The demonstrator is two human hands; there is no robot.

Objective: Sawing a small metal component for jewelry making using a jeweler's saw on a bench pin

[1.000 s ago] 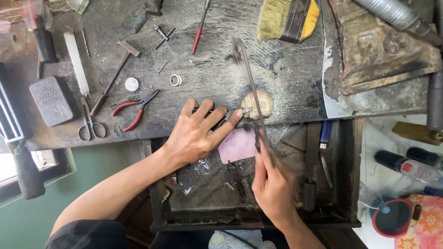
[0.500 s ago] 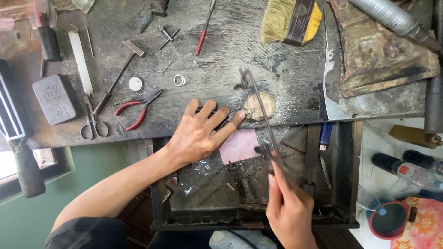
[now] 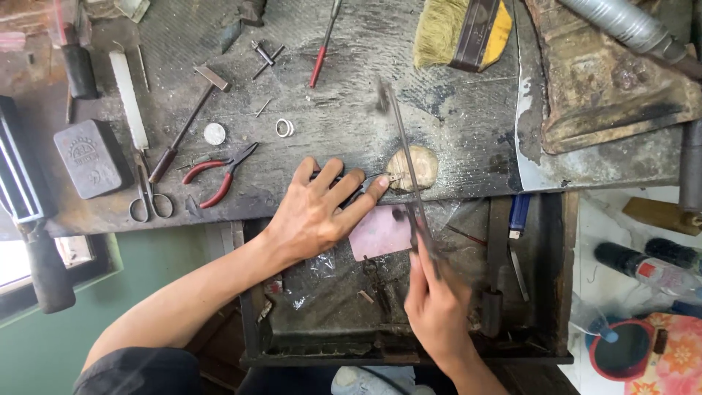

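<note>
My left hand lies flat on the front edge of the dark workbench, fingers spread, its fingertips pinning a small thin metal piece against a pale worn wooden peg. My right hand grips the handle of a long thin saw frame, blurred by motion, whose blade crosses the peg beside the metal piece. Below the peg a pink sheet lies in the open drawer.
On the bench lie red-handled pliers, scissors, a small hammer, a metal ring, a round disc, a red-handled tool and a yellow brush. A dark block sits far left. Bottles stand right.
My right hand has slid the saw frame back toward me and then forward again over the peg. The left hand has stayed pressed in place.
</note>
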